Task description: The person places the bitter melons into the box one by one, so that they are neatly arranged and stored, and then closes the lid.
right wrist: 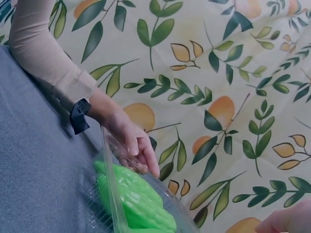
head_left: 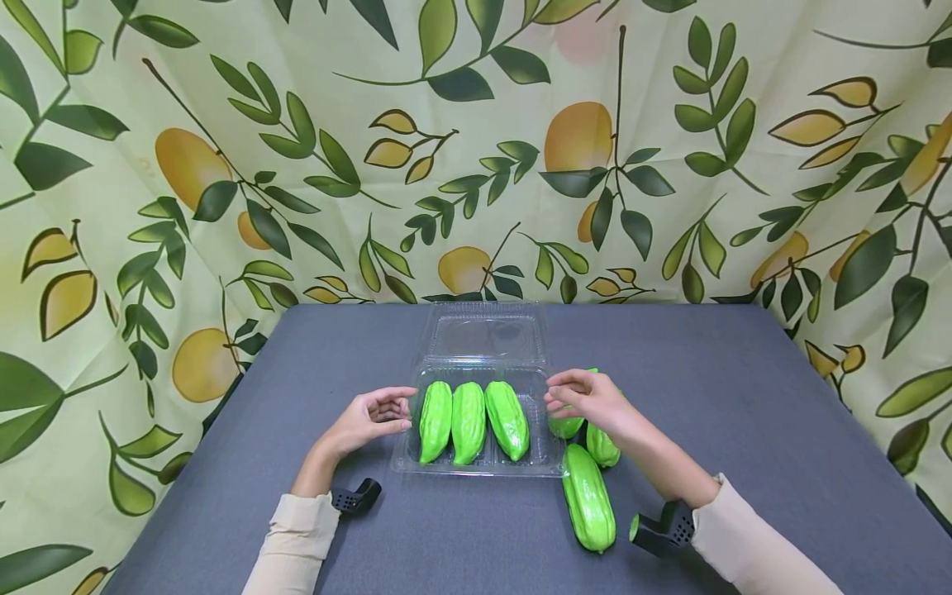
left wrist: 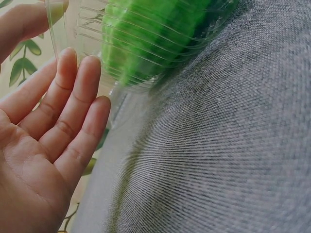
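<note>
A clear plastic clamshell box [head_left: 483, 473] lies with its lid [head_left: 487, 335] folded back. Three bright green, bumpy bitter melons sit side by side in it: left [head_left: 435, 421], middle [head_left: 468, 423] and right [head_left: 507, 420]. My left hand [head_left: 364, 423] is at the box's left edge, fingers loosely bent, thumb apart from them. The left wrist view puts its fingertips [left wrist: 90, 63] close by the clear wall; contact is hard to tell. Over the box's right edge hovers my right hand [head_left: 587, 398], fingers relaxed, holding nothing. It partly hides two bitter melons behind it.
Right of the box, one whole bitter melon [head_left: 590, 500] lies nearest me, with another [head_left: 602, 446] and a third [head_left: 567, 426] beyond it. Dark grey cloth covers the table [head_left: 476, 545]. A leaf-printed curtain [head_left: 476, 149] stands behind and at both sides.
</note>
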A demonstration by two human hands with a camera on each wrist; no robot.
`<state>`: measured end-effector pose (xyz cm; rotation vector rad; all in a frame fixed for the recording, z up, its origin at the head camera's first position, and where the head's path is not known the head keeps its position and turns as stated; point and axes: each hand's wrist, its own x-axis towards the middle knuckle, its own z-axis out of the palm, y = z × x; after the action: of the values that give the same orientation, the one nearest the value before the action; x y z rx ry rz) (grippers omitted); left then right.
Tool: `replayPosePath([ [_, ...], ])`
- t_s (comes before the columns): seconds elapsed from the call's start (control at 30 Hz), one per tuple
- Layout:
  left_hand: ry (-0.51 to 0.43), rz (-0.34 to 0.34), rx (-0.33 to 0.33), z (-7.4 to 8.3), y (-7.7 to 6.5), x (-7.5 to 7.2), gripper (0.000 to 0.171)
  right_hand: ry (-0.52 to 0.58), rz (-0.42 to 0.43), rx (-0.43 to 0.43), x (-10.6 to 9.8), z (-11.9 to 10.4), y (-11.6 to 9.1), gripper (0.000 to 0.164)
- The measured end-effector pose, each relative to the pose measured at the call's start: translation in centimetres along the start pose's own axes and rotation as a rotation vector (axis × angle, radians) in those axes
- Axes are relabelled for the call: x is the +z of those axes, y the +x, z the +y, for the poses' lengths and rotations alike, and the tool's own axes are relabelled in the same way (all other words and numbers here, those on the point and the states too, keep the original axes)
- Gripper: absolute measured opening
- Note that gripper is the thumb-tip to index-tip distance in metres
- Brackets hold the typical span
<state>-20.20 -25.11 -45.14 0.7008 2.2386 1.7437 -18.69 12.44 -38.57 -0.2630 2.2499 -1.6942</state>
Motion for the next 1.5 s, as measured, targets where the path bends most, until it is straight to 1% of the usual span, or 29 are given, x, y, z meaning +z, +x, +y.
replayPosePath([
  [0.17, -0.005, -0.004, 0.002, -0.1, 0.1, 0.0, 0.053, 0.008, 0.019, -0.004, -0.9, 0.5, -0.9, 0.041],
  [0.37, -0.011, -0.002, 0.009, 0.0, 0.0, 0.0, 0.054, -0.011, 0.058, 0.011, -2.1, 1.2, -1.7, 0.042],
  [0.53, -0.004, 0.002, 0.003, 0.0, 0.0, 0.0, 0.053, -0.020, 0.087, 0.016, -2.9, 1.8, -2.2, 0.045],
  [0.77, -0.002, 0.000, 0.012, -0.1, 0.0, -0.1, 0.053, 0.017, 0.151, 0.000, -4.0, 2.5, -2.7, 0.043],
  [0.93, -0.003, 0.001, 0.007, -0.3, 0.0, -0.2, 0.055, 0.016, 0.208, -0.011, -4.9, 3.6, -2.6, 0.044],
  [1.07, -0.012, 0.000, 0.002, -0.2, -0.1, -0.1, 0.055, -0.027, 0.244, 0.012, -5.7, 4.5, -2.5, 0.046],
  [1.2, -0.012, -0.002, 0.002, -0.1, 0.0, 0.0, 0.054, -0.072, 0.257, 0.047, -6.2, 5.0, -2.4, 0.048],
  [1.4, -0.001, -0.001, 0.002, -0.1, 0.0, -0.1, 0.053, -0.131, 0.254, 0.106, -6.8, 5.4, -2.2, 0.051],
  [1.5, 0.005, 0.001, 0.007, -0.3, 0.0, -0.1, 0.054, -0.140, 0.252, 0.132, -7.0, 5.6, -2.1, 0.050],
])
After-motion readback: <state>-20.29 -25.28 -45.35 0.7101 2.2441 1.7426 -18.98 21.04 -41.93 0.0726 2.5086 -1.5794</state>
